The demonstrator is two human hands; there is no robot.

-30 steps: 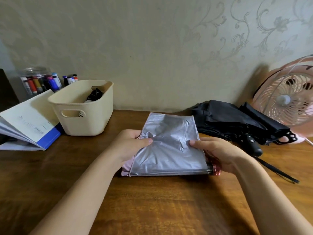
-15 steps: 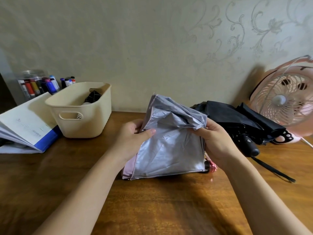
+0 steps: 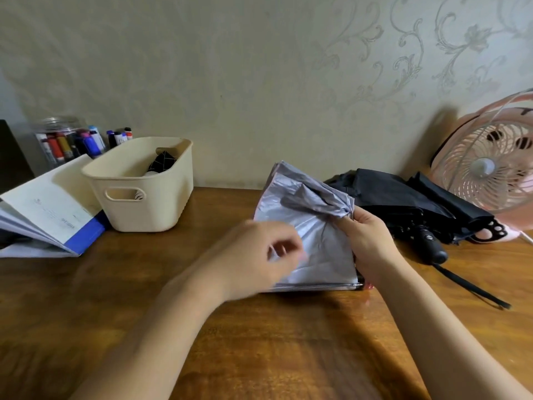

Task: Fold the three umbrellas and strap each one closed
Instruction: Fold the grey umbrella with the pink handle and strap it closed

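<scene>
A silver-grey folding umbrella [image 3: 323, 241] with a pink underside lies at the table's middle, its canopy flaps lifted. My right hand [image 3: 366, 243] pinches a bunched flap at the umbrella's right side. My left hand [image 3: 259, 261] is blurred in front of the umbrella's left half, fingers curled and apart from the cloth as far as I can tell. A black umbrella [image 3: 403, 203] lies loosely collapsed behind, its black handle [image 3: 432, 246] pointing toward me with a strap [image 3: 473, 287] trailing. A dark checked umbrella [image 3: 163, 164] sits inside the cream basket [image 3: 144, 209].
A pink desk fan [image 3: 490, 166] stands at the far right by the wall. An open booklet with a blue edge [image 3: 49, 215] lies at the left, with a jar of markers [image 3: 66, 142] behind it. Bare wooden table [image 3: 259, 342] spreads toward me.
The silver canopy went from flat to lifted and bunched. My left hand has let go of the cloth and swung right and down; my right hand still pinches the flap higher up.
</scene>
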